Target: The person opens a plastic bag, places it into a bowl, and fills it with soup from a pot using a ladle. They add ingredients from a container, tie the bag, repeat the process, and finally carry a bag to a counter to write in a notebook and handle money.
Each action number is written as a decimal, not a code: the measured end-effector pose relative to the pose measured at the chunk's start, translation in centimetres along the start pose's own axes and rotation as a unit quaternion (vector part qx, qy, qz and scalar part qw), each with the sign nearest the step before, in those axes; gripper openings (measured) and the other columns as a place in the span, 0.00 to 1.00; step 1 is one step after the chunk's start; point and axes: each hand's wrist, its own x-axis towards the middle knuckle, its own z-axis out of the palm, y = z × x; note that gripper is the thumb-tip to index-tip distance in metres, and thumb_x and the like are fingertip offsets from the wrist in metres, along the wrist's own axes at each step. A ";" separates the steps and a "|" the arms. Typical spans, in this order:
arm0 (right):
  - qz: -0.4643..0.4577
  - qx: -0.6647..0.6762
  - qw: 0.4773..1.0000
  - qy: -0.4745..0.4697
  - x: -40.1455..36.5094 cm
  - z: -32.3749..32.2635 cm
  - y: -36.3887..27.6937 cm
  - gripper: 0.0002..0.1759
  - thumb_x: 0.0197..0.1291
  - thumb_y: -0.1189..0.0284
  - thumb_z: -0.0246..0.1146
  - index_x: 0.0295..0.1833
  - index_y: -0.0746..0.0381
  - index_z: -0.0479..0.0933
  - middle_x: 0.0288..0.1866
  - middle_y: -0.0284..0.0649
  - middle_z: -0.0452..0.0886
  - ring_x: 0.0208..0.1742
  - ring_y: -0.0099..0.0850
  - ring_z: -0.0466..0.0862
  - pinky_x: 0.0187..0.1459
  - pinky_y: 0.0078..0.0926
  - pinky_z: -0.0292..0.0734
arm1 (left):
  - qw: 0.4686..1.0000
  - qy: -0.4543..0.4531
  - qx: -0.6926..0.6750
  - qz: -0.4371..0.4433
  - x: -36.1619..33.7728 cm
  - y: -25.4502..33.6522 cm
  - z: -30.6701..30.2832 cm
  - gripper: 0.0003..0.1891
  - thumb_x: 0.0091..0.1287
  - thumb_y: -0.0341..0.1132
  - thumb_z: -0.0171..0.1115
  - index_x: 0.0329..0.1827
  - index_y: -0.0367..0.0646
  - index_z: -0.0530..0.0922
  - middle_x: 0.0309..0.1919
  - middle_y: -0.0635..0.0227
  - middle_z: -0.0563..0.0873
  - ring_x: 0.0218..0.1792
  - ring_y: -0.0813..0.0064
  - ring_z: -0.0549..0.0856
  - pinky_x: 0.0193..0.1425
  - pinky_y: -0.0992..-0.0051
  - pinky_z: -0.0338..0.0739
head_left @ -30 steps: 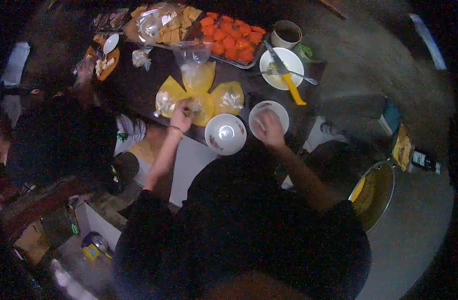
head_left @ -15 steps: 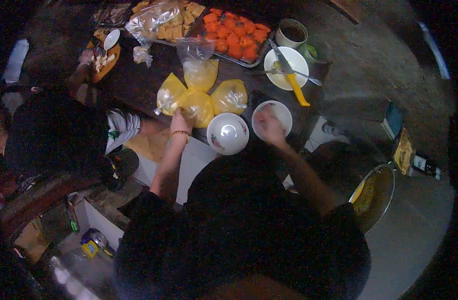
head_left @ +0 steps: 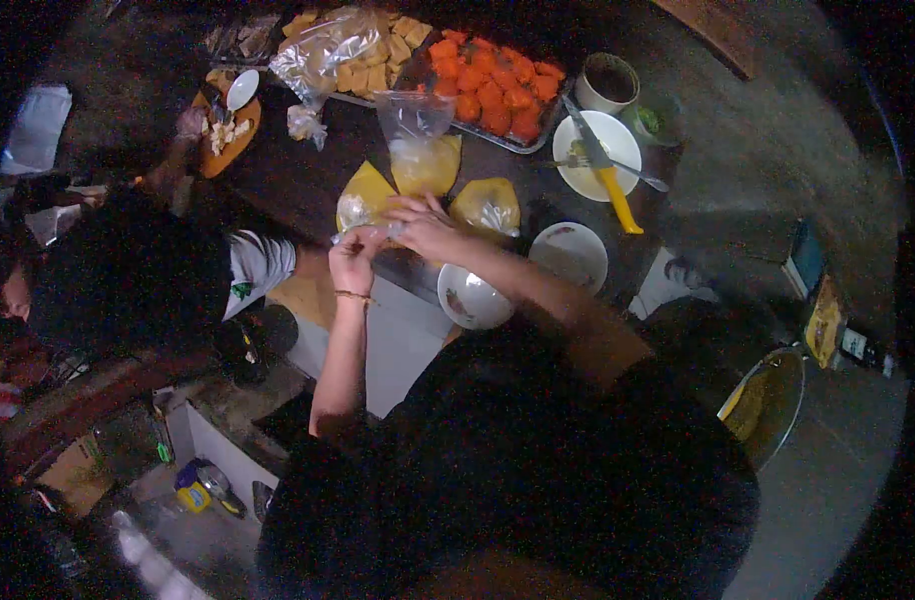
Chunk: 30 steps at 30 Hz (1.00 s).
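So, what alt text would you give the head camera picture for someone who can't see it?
Seen from above, a person's left hand and right hand meet over clear bags of yellow food at the edge of a dark table. A white bowl, a plate and a tray of orange pieces lie nearby; another person is at left.

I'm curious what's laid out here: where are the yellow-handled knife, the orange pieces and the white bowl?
yellow-handled knife (head_left: 616, 190): head view, on the yellow handle.
orange pieces (head_left: 493, 90): head view, on the middle of the heap.
white bowl (head_left: 470, 300): head view, on its visible inside.
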 end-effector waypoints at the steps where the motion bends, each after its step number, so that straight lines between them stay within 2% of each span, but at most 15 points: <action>1: 0.002 -0.002 1.000 0.001 -0.1 0.0 0.3 0.18 0.50 0.62 0.58 0.46 0.59 0.73 0.60 0.35 0.64 0.64 0.38 0.58 0.62 0.47 0.46 | 0.998 0.028 -0.051 -0.003 0.6 0.2 0.0 0.01 0.57 0.24 0.57 0.29 0.36 0.77 0.26 0.71 0.81 0.28 0.83 0.77 0.35 0.82 0.72; 4: 0.033 -0.036 0.999 -0.013 0.1 -4.0 -0.1 0.20 0.51 0.60 0.58 0.48 0.58 0.72 0.60 0.37 0.64 0.64 0.37 0.58 0.61 0.52 0.44 | 0.992 0.101 -0.049 0.055 2.4 4.5 -0.3 0.01 0.57 0.24 0.57 0.31 0.36 0.77 0.25 0.72 0.80 0.27 0.85 0.76 0.33 0.84 0.70; 5: 0.067 -0.008 0.997 0.045 -0.5 -5.9 -0.4 0.23 0.50 0.60 0.59 0.52 0.56 0.70 0.60 0.38 0.64 0.65 0.38 0.57 0.62 0.54 0.41 | 0.987 0.106 -0.115 0.043 3.7 4.6 -0.8 0.01 0.57 0.24 0.58 0.31 0.36 0.77 0.25 0.71 0.80 0.27 0.85 0.76 0.33 0.84 0.70; 6: 0.099 0.020 0.990 0.103 -1.2 -8.0 -0.8 0.27 0.49 0.59 0.60 0.56 0.54 0.67 0.60 0.39 0.64 0.66 0.39 0.56 0.63 0.56 0.39 | 0.991 0.105 -0.017 0.078 4.5 6.3 -1.5 0.03 0.57 0.25 0.59 0.32 0.36 0.77 0.26 0.70 0.81 0.28 0.84 0.77 0.34 0.84 0.71; 8: 0.159 0.005 0.979 0.130 -4.9 -11.9 -0.5 0.26 0.47 0.63 0.61 0.54 0.58 0.67 0.58 0.45 0.64 0.63 0.42 0.59 0.61 0.47 0.49 | 0.980 0.103 -0.150 0.084 6.2 7.8 -2.0 0.05 0.55 0.26 0.62 0.33 0.35 0.78 0.27 0.70 0.81 0.28 0.84 0.78 0.34 0.84 0.72; 11: 0.321 -0.081 0.918 0.217 -14.8 -13.5 1.8 0.21 0.46 0.67 0.62 0.47 0.61 0.71 0.51 0.46 0.70 0.55 0.43 0.67 0.56 0.36 0.60 | 0.985 0.122 -0.053 0.107 8.0 9.9 -2.3 0.05 0.55 0.26 0.62 0.33 0.35 0.78 0.28 0.70 0.81 0.28 0.84 0.78 0.34 0.84 0.72; 17: 0.567 -0.102 0.800 0.169 -26.7 -12.7 2.2 0.21 0.48 0.64 0.61 0.43 0.66 0.68 0.43 0.53 0.73 0.45 0.48 0.74 0.46 0.40 0.68 | 0.975 0.159 -0.015 0.156 10.3 7.3 -0.4 0.06 0.54 0.29 0.63 0.32 0.36 0.78 0.24 0.69 0.81 0.26 0.82 0.78 0.31 0.82 0.72; 19: 0.649 0.151 0.745 0.029 -26.6 -12.8 2.8 0.23 0.51 0.60 0.58 0.44 0.68 0.66 0.40 0.56 0.75 0.42 0.49 0.76 0.43 0.40 0.70 | 0.945 0.168 0.207 0.189 11.9 4.3 -0.6 0.09 0.53 0.35 0.64 0.29 0.36 0.78 0.22 0.65 0.81 0.24 0.79 0.77 0.30 0.77 0.71; 21: 0.567 0.015 0.809 0.157 -30.0 -7.7 5.8 0.23 0.55 0.61 0.53 0.47 0.71 0.65 0.33 0.55 0.77 0.38 0.47 0.79 0.39 0.38 0.72 | 0.954 0.153 0.152 0.209 12.5 1.5 0.5 0.09 0.54 0.35 0.61 0.26 0.37 0.78 0.21 0.65 0.81 0.23 0.77 0.77 0.29 0.76 0.71; 22: 0.483 0.042 0.871 0.081 -30.5 -9.0 6.3 0.21 0.56 0.63 0.52 0.46 0.70 0.67 0.35 0.55 0.77 0.39 0.46 0.79 0.40 0.38 0.71 | 0.967 0.120 0.105 0.200 12.0 1.4 1.1 0.09 0.56 0.34 0.60 0.26 0.36 0.77 0.20 0.66 0.80 0.22 0.80 0.76 0.28 0.78 0.71; 24: 0.526 0.080 0.833 0.152 -27.2 -13.7 3.8 0.18 0.56 0.64 0.53 0.45 0.68 0.71 0.36 0.54 0.77 0.40 0.45 0.78 0.41 0.36 0.71 | 0.966 0.118 0.128 0.189 11.0 2.0 2.3 0.09 0.56 0.35 0.60 0.28 0.37 0.77 0.18 0.67 0.78 0.20 0.81 0.74 0.26 0.79 0.70; 25: 0.534 0.050 0.837 0.106 -27.4 -14.9 3.9 0.19 0.54 0.65 0.54 0.49 0.65 0.70 0.36 0.51 0.78 0.37 0.44 0.79 0.37 0.36 0.73 | 0.977 0.094 0.180 0.062 11.1 1.3 2.3 0.10 0.56 0.34 0.60 0.36 0.37 0.76 0.25 0.64 0.80 0.23 0.76 0.78 0.29 0.76 0.72; 26: 0.542 0.020 0.838 0.055 -27.4 -16.1 3.9 0.20 0.53 0.66 0.55 0.52 0.63 0.69 0.36 0.49 0.78 0.33 0.43 0.79 0.34 0.36 0.75 | 0.978 0.097 0.170 0.068 10.2 2.0 2.8 0.10 0.56 0.34 0.60 0.36 0.37 0.76 0.25 0.64 0.80 0.23 0.76 0.78 0.29 0.76 0.72; 28: 0.518 0.082 0.851 0.023 -24.8 -23.5 1.3 0.20 0.54 0.66 0.56 0.52 0.62 0.70 0.35 0.46 0.78 0.28 0.37 0.78 0.29 0.33 0.74 | 0.931 0.145 0.234 0.239 6.8 4.0 3.9 0.17 0.54 0.35 0.61 0.45 0.37 0.72 0.34 0.58 0.80 0.29 0.68 0.80 0.34 0.71 0.74; 30: 0.501 0.186 0.845 -0.023 -19.9 -33.1 -3.1 0.19 0.55 0.66 0.57 0.52 0.61 0.70 0.32 0.39 0.78 0.17 0.21 0.71 0.20 0.24 0.71 | 0.921 0.119 0.257 0.269 4.3 1.8 3.8 0.20 0.54 0.36 0.60 0.49 0.38 0.70 0.39 0.57 0.78 0.34 0.63 0.80 0.38 0.69 0.74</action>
